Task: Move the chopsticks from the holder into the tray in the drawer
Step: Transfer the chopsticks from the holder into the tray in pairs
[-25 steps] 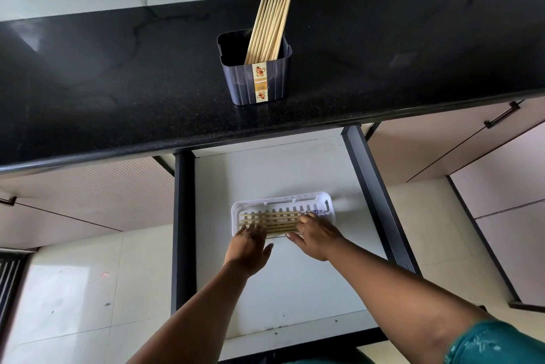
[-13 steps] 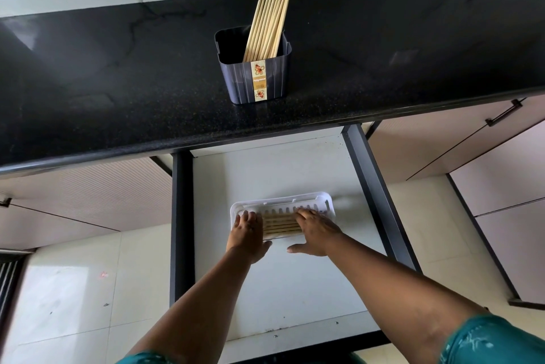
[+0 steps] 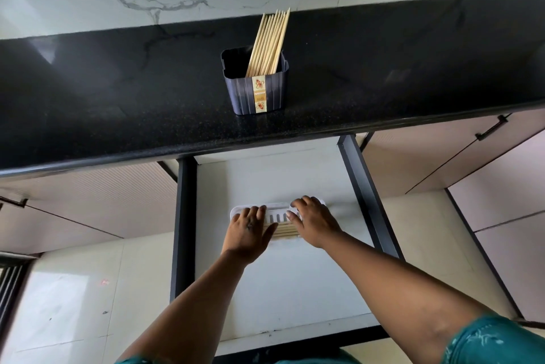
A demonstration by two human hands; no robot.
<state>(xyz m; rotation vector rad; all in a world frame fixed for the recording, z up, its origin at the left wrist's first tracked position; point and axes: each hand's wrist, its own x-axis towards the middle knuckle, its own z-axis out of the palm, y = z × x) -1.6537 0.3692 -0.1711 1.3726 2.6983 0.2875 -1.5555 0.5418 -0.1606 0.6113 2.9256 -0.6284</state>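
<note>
A dark blue holder (image 3: 256,89) stands on the black counter with several wooden chopsticks (image 3: 269,40) leaning upright in it. Below, the open drawer (image 3: 283,275) holds a white slotted tray (image 3: 275,208) with several chopsticks (image 3: 284,230) lying flat in its near half. My left hand (image 3: 250,231) lies palm down over the tray's left end, fingers spread. My right hand (image 3: 314,222) rests over the tray's right end, fingers on the far rim. Both hands cover the tray's ends, and neither grips a chopstick.
The black counter (image 3: 118,104) runs across the view, with a marble wall behind it. Dark drawer rails (image 3: 185,216) flank the white drawer floor. Closed cabinet fronts with black handles (image 3: 491,127) sit to either side. A tiled floor lies below.
Both hands have slid away from me, from the tray's near edge onto its two ends. The chopsticks in the tray now lie together between them.
</note>
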